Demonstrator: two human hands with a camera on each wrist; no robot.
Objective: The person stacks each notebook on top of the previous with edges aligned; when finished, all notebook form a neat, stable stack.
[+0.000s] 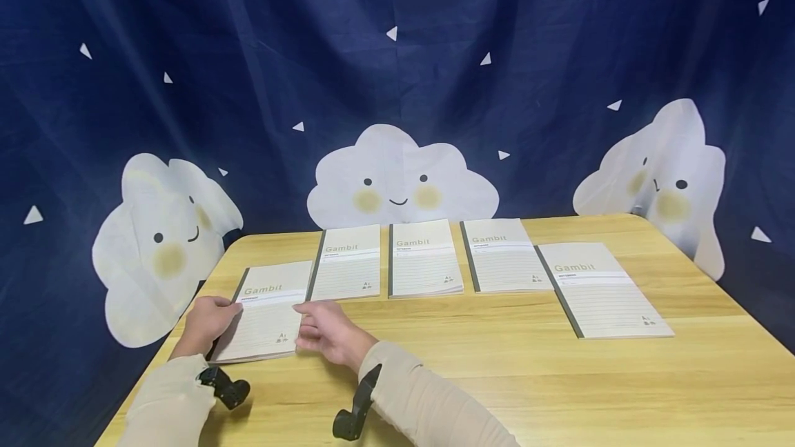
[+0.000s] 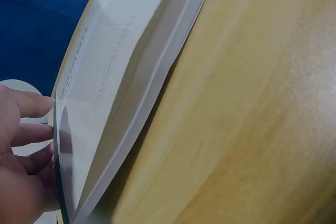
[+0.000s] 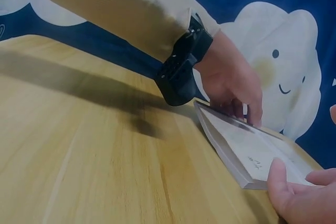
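At the table's left side lies a cream notebook (image 1: 267, 316) with a dark spine and the word "Gambit" on its cover. My left hand (image 1: 210, 321) grips its spine side, with fingertips against the dark edge in the left wrist view. On the opposite edge, my right hand (image 1: 332, 331) holds the same notebook, its thumb (image 3: 278, 179) by the cover in the right wrist view. The near edge of the notebook (image 2: 113, 124) stands slightly off the wood at the spine corner, over a thin shadow. Fingers beneath the notebook are hidden.
Along the back stand out three more matching notebooks lying flat: a left one (image 1: 344, 267), a middle one (image 1: 425, 264) and a right one (image 1: 503, 261). Another notebook (image 1: 602, 295) lies nearer on the right. Behind the wooden table (image 1: 484, 371) hangs a blue cloud-patterned curtain (image 1: 435, 74).
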